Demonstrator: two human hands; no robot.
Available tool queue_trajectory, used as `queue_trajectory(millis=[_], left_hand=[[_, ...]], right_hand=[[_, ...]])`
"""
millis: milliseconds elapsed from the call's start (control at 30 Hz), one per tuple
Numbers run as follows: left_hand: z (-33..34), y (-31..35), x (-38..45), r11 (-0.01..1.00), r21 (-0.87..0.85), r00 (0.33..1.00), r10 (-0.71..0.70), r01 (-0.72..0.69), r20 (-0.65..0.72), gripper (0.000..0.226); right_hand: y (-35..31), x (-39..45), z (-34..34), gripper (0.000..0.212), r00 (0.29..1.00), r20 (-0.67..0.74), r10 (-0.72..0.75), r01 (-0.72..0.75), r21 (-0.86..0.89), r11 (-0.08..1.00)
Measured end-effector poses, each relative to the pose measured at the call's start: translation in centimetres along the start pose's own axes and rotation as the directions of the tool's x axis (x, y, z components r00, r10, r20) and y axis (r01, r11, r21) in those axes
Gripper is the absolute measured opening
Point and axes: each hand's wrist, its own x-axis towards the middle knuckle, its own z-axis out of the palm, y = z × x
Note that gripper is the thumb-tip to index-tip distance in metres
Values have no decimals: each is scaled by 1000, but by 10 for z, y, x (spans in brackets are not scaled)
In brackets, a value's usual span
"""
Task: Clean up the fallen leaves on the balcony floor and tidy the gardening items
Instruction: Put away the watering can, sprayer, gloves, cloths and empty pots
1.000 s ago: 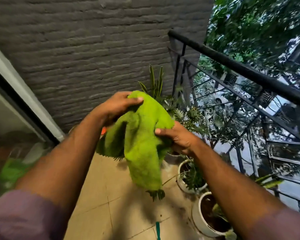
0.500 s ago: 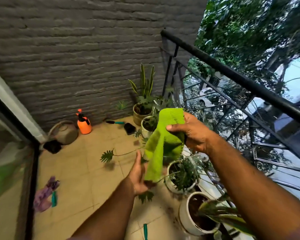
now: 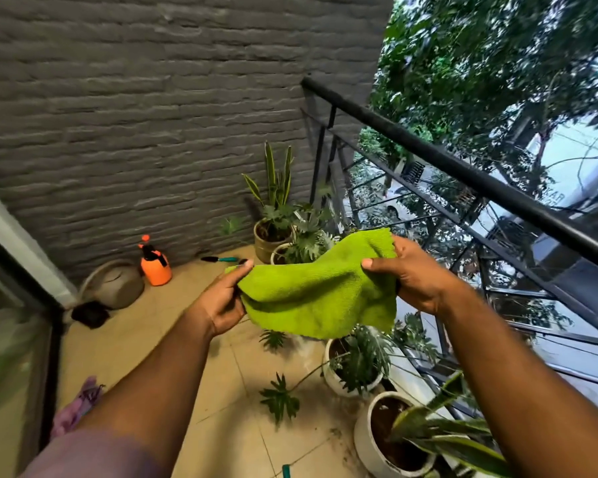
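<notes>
A bright green cloth (image 3: 320,291) hangs spread between both hands at chest height over the balcony floor. My left hand (image 3: 223,301) pinches its left edge and my right hand (image 3: 413,276) grips its right edge. Below the cloth, a green leaf (image 3: 279,399) and a smaller leaf (image 3: 272,338) lie on the tan floor tiles (image 3: 128,346). An orange spray bottle (image 3: 154,262), a tan watering can (image 3: 116,286) and a teal-handled hand tool (image 3: 221,259) sit by the grey brick wall.
White plant pots (image 3: 370,439) and a brown pot (image 3: 266,239) stand along the black railing (image 3: 463,174) on the right. A purple glove (image 3: 76,407) lies beside the glass door (image 3: 11,357) at the left. A dark object (image 3: 90,313) sits near the watering can.
The cloth was bunched in both hands, then hung from the right hand alone. Now my left hand has taken its other edge and the cloth is stretched out flat.
</notes>
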Motion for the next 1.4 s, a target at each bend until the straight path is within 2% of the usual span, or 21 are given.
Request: queue_trajectory(millis=[67, 200, 333, 400, 533, 567, 633, 667, 733, 800, 833, 933, 1000, 1033, 1067, 1100, 1133, 1167, 1233, 1300, 1400], left_hand=[[2, -3, 0, 994, 84, 995, 79, -74, -60, 50], [-1, -4, -7, 972, 105, 961, 224, -209, -160, 36], [-1, 4, -16, 946, 199, 945, 287, -254, -156, 26], [1, 11, -20, 918, 264, 925, 345, -297, -159, 34], [3, 24, -24, 824, 424, 855, 485, -377, -182, 83], [3, 28, -26, 808, 451, 854, 493, -379, -166, 89], [2, 34, -31, 764, 551, 879, 465, -335, -111, 85], [1, 37, -32, 710, 635, 891, 447, -303, -76, 79], [-1, 43, -33, 542, 800, 894, 448, -257, -17, 61], [-4, 47, -34, 390, 898, 890, 456, -204, 4, 43], [-5, 49, -34, 328, 930, 888, 460, -167, -3, 36], [-8, 59, -36, 131, 990, 850, 526, -55, -23, 23], [-10, 69, -38, 33, 998, 806, 592, -54, 24, 21], [-11, 76, -40, 84, 992, 786, 618, -98, 25, 22], [-11, 81, -45, 252, 949, 788, 616, -191, -5, 23], [-10, 83, -49, 458, 842, 806, 590, -285, -48, 27], [-10, 83, -50, 613, 715, 827, 555, -337, -86, 30], [-8, 78, -50, 703, 631, 849, 512, -328, -129, 29], [-1, 59, -50, 800, 526, 873, 444, -287, -199, 16], [6, 39, -48, 864, 429, 855, 415, -263, -311, 12], [0, 14, -40, 774, 597, 701, 546, -211, -459, 13]], right_hand=[[2, 1, -5, 34, 999, -48, 8, -8, -9, 1000], [10, 6, -8, 44, 972, -236, -11, 15, 18, 1000], [16, 10, -7, 67, 937, -345, -43, 46, -1, 999], [17, 13, -6, 74, 942, -325, -79, 63, -59, 996], [16, 17, -1, 39, 954, -266, -141, 112, -119, 987], [18, 20, -2, 36, 950, -274, -148, 111, -146, 983], [19, 24, -3, 35, 944, -293, -149, 90, -204, 975], [19, 25, -3, 35, 944, -293, -151, 86, -224, 971], [21, 28, -3, 43, 945, -272, -180, 100, -284, 954], [23, 29, -1, 50, 939, -249, -238, 131, -382, 915], [25, 32, -2, 48, 931, -256, -260, 129, -435, 891], [29, 34, -2, 22, 917, -276, -287, 81, -577, 813], [27, 34, -3, 17, 907, -264, -328, 75, -664, 744], [23, 34, -2, 13, 897, -277, -345, 107, -622, 776], [19, 33, -1, 8, 891, -288, -349, 157, -526, 836], [16, 31, 1, 5, 898, -302, -320, 192, -385, 903], [15, 33, 2, 5, 913, -298, -279, 208, -246, 946], [15, 34, 5, 6, 934, -282, -219, 178, -163, 970], [24, 38, 14, 7, 955, -265, -133, 97, -143, 985], [33, 44, 23, 6, 951, -298, -88, 52, -125, 991], [46, 46, 33, 4, 929, -368, -41, -18, -155, 988]])
